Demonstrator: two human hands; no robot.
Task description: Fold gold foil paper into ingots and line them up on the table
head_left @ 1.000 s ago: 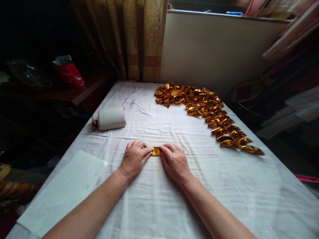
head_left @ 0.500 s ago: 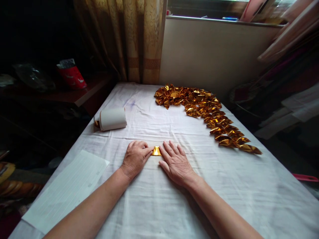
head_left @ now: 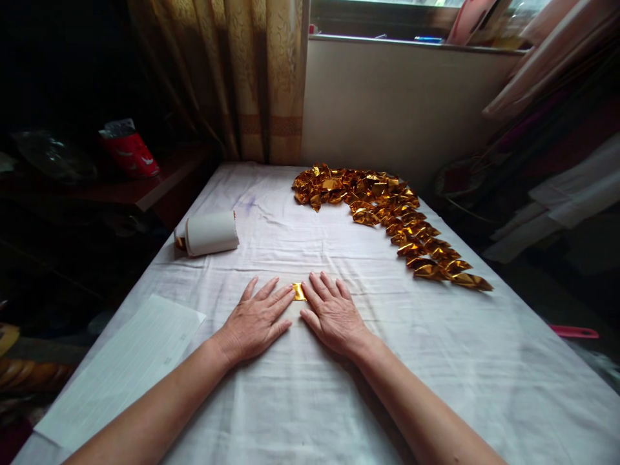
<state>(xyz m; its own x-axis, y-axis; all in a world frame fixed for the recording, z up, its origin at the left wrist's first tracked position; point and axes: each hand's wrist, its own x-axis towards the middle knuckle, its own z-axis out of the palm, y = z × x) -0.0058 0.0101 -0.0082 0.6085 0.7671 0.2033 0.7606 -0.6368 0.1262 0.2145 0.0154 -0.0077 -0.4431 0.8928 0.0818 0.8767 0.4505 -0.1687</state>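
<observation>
A small piece of shiny gold foil lies on the white cloth, its two ends under my fingertips. My left hand rests flat with its fingers spread, the index fingertip on the foil's left end. On the right end, my right hand presses with an outstretched finger, palm down. Neither hand grips anything. Beyond them, a chain of folded gold foil pieces curves from the back of the table down its right side.
A white roll lies at the left of the cloth-covered table. Nearer me is a lined paper sheet. A red container stands on a dark side shelf. Clothes hang at the right.
My left hand has opened from a bent, pinching pose and now lies flat with its fingers spread. My right hand stays flat on the foil. The whole view has shifted slightly.
</observation>
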